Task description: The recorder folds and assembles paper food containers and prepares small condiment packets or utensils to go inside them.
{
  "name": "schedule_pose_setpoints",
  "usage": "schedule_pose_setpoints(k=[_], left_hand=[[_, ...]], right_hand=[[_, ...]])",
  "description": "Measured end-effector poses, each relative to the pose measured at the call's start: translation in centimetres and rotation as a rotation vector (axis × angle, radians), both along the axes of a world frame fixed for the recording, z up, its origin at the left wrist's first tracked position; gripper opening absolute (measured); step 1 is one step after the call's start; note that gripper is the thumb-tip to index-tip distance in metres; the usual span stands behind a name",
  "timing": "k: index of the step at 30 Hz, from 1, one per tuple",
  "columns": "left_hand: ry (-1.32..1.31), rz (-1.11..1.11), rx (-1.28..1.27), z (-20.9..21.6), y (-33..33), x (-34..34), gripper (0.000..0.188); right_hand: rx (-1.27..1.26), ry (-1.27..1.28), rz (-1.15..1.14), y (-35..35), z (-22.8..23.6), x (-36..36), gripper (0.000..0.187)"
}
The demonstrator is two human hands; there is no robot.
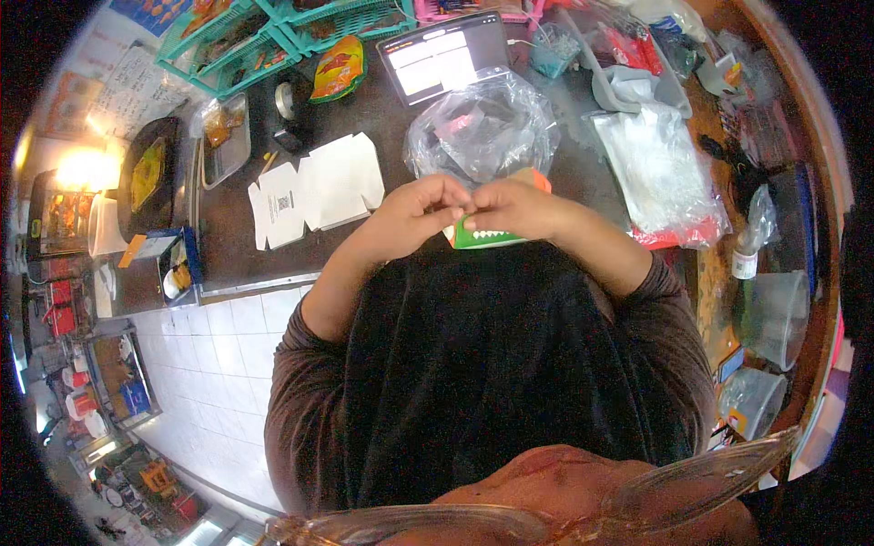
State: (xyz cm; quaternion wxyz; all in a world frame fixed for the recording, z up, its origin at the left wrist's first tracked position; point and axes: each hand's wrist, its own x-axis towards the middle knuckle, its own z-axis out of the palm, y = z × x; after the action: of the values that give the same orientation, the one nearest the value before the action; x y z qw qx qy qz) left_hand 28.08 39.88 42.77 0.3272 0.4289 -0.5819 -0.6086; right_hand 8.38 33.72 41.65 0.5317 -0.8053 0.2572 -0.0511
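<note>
The left hand (pixel 419 214) and right hand (pixel 523 207) meet with fingertips close together over a green, white and orange printed package (pixel 490 238), which sits directly beneath them, close to the body. The fingers are bent inward at its upper edge, but what they pinch, if anything, is hidden. Handling seems under way rather than finished; whether the package is being opened or closed cannot be told. Left of the grip, a white die-cut carton (pixel 339 182) lies flat, not folded up; just beyond the grip, a clear plastic bag (pixel 482 127) lies crumpled. As for markings, the carton bears a square code and small print, the package a white zigzag. Farther beyond, a lit tablet-like screen (pixel 442 65) shows pale panels, its text too small to make out.
</note>
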Motion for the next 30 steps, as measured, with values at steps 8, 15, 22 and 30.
schedule_pose_setpoints(k=[8,15,22,30], left_hand=[[-0.006,0.051,-0.094,0.0,0.0,5.0,0.008],[0.528,0.53,0.003,-2.5,-0.4,1.0,0.007],[0.556,0.778,-0.212,-1.6,0.1,0.4,0.007],[0.387,0.825,-0.507,-2.3,1.2,1.4,0.006]], right_hand=[[0.615,-0.424,-0.208,-3.1,1.0,-2.5,0.017],[-1.123,-0.252,-0.317,2.4,2.8,2.9,0.025],[-1.076,-0.537,-0.362,1.5,1.0,4.5,0.016],[-0.311,-0.543,-0.518,1.5,2.2,6.3,0.009]])
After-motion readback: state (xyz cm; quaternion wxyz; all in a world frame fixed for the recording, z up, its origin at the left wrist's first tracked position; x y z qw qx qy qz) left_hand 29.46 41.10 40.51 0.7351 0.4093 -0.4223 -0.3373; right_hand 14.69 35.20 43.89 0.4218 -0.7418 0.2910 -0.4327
